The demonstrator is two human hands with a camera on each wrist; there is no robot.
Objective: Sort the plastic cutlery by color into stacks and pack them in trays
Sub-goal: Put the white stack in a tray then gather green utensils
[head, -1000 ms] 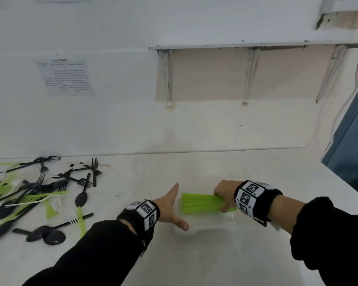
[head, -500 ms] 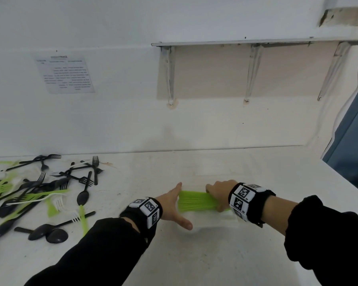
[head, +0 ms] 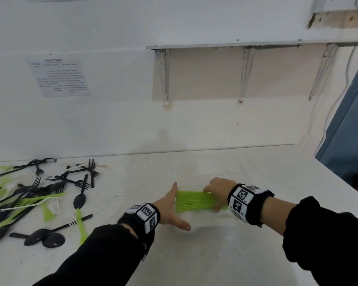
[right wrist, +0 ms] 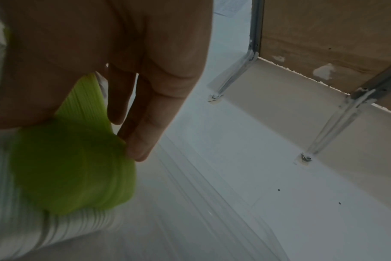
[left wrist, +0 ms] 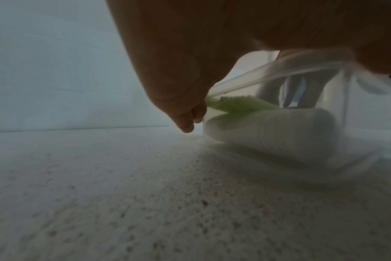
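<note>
A green stack (head: 196, 201) is being packed into the clear tray (head: 213, 220) over a white stack (left wrist: 268, 130), gripped by the right hand (head: 217, 191) and squared by the flat left hand (head: 170, 205); release is judged next

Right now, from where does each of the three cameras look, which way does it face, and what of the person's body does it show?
Head: on the head, facing forward and down at the table; both forearms, left hand, right hand gripping the green stack.
Left wrist: low near the table, looking along the straight fingers at the clear tray.
Right wrist: under the palm, facing the wall brackets; fingers curl round the stack's bowl end.
Shared: all three show the green stack; both wrist views show white stacked cutlery beneath it.
</note>
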